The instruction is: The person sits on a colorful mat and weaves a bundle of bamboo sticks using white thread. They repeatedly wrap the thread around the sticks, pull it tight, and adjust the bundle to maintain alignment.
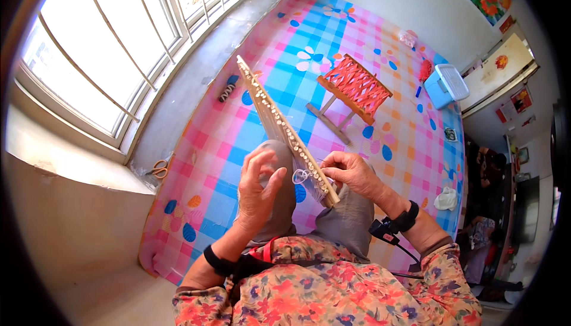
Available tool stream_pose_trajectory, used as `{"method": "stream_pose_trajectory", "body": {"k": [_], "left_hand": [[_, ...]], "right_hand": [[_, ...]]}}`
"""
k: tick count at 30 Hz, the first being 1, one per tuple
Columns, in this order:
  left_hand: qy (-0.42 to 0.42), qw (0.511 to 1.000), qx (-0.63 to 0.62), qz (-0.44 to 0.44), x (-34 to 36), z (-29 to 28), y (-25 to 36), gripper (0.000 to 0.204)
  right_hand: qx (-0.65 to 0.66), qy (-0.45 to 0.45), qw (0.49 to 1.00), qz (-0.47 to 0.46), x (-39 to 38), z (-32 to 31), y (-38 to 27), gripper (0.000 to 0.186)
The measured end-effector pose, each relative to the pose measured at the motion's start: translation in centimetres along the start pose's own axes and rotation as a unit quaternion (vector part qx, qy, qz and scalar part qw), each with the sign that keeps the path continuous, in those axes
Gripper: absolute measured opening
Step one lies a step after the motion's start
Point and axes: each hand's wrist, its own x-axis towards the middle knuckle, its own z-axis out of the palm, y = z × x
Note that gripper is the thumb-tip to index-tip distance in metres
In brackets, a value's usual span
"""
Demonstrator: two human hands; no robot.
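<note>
A long, narrow wooden strip (282, 125) slants across my lap, its far end up and to the left. Small pale knots or beads run along it in a row, and fine threads seem to spread below its left side. By its near end my right hand (352, 174) has thumb and forefinger pinched together at the edge; what lies between them is too small to make out. A loop of pale lavender cord (301, 176) dangles close by. Left of the strip, my left hand (259, 190) is raised over my knee, empty, its fingers curved and apart.
Ahead stands a folding stool (357, 88) with a woven red seat. A blue lidded bin (445, 85) and a white plastic bag (445, 199) are at the right. Scissors (159, 169) lie by the window ledge, and a dark coil (226, 92) sits near the strip's far end.
</note>
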Motion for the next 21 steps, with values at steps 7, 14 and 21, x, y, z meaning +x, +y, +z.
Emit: {"method": "stream_pose_trajectory", "body": {"k": [7, 14, 21], "left_hand": [[-0.097, 0.965, -0.179, -0.163, -0.4, 2.3, 0.0, 0.023], [-0.176, 0.923, -0.25, -0.232, 0.9, 0.4, -0.8, 0.01], [-0.224, 0.822, -0.474, -0.22, 0.4, -3.0, -0.1, 0.014]], "right_hand": [[0.128, -0.032, 0.99, 0.052, 0.2, -0.5, 1.2, 0.014], [0.138, 0.057, 0.989, 0.009, 0.3, -1.0, -0.3, 0.012], [0.056, 0.121, 0.99, -0.055, 1.0, -2.7, -0.2, 0.011]]}}
